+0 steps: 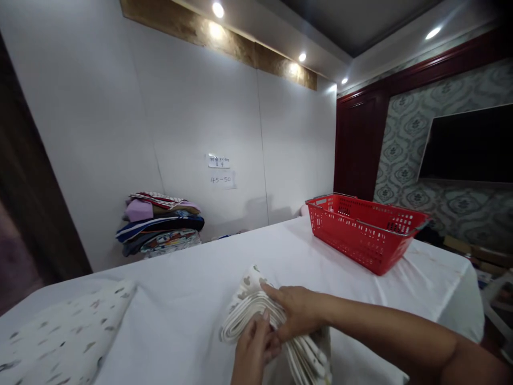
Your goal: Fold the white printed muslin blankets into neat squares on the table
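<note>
A white cloth with a brown and green print (248, 289), folded into many layers, stands in front of me near the table's front edge. Its layered edges face me, and more folds hang down at the lower right. My right hand (300, 310) grips the bundle from the right, thumb over the top layers. Low in the view, my left hand (256, 342) has its fingers curled against the layered edge, closed on the cloth. Some of the fingertips are hidden in the folds. Another white cloth with small brown and grey marks (68, 331) lies flat at the left.
A red plastic basket (360, 235) with metal handles stands on the white-covered table (180, 310) at the back right. Beyond the table's far edge, a stack of folded fabrics (160, 224) rises against the white wall panel. Paper labels (220, 171) hang on that panel.
</note>
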Demonstrator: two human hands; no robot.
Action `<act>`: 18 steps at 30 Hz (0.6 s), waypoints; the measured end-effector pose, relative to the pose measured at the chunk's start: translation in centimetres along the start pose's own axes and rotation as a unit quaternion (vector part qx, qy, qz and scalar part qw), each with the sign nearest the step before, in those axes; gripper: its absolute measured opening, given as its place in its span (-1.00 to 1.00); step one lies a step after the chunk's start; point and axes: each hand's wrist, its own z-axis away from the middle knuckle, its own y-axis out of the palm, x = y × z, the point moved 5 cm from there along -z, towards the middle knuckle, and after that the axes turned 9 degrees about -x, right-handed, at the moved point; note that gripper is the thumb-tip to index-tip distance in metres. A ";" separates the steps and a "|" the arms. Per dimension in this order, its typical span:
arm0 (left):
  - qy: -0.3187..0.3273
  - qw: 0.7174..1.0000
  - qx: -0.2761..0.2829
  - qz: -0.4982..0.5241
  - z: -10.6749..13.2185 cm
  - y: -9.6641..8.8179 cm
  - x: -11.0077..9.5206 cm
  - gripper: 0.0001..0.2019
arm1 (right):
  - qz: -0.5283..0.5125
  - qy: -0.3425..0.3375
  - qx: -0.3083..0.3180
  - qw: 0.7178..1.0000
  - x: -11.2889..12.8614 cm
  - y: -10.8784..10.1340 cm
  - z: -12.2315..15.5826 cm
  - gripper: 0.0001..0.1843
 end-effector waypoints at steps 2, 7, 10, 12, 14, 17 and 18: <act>-0.007 1.000 0.000 -0.016 0.5 0.4 0.0 -0.37 | 0.000 0.014 0.012 1.000 -0.3 -0.3 0.4 0.21; 0.009 0.998 0.009 -0.055 0.9 0.9 0.7 -0.28 | -0.042 0.027 -0.018 0.999 -1.2 0.0 1.3 0.07; 0.061 0.992 0.042 -0.102 1.0 1.4 0.8 -0.35 | -0.108 0.006 -0.044 0.993 -1.8 0.6 1.9 -0.14; 0.116 0.981 0.064 -0.139 1.0 1.7 0.6 -0.43 | -0.153 -0.010 -0.061 0.986 -2.3 0.8 2.2 -0.22; 0.190 0.962 0.085 -0.174 1.0 2.0 0.6 -0.49 | -0.185 -0.017 -0.100 0.977 -3.2 0.3 2.5 -0.20; 0.295 0.912 0.124 -0.256 0.8 2.2 1.7 -0.58 | -0.176 -0.015 -0.193 0.965 -5.0 -2.6 3.2 -0.11; 0.313 0.894 0.135 -0.292 0.6 2.2 2.4 -0.63 | -0.164 -0.012 -0.224 0.961 -5.6 -4.1 3.5 -0.10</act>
